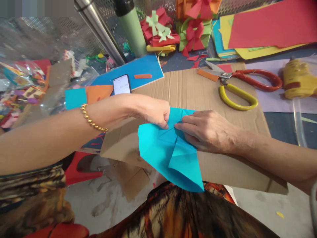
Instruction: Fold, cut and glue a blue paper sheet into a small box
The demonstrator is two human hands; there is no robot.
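A sheet of blue paper with several creases lies partly folded over the front part of a cardboard sheet. Its lower end bends up and hangs past the cardboard's front edge. My left hand is closed, knuckles up, with thumb and fingers pinching the paper near its upper left. Opposite it, my right hand presses bent fingers onto the paper's upper right, along a fold. The fingertips of both hands are close together, and the undersides of the fingers are hidden.
Scissors with one red and one yellow handle lie right of my hands. A yellow glue gun is farther right. A phone stands beyond my left wrist. Behind are a green bottle, folded paper boxes and coloured sheets.
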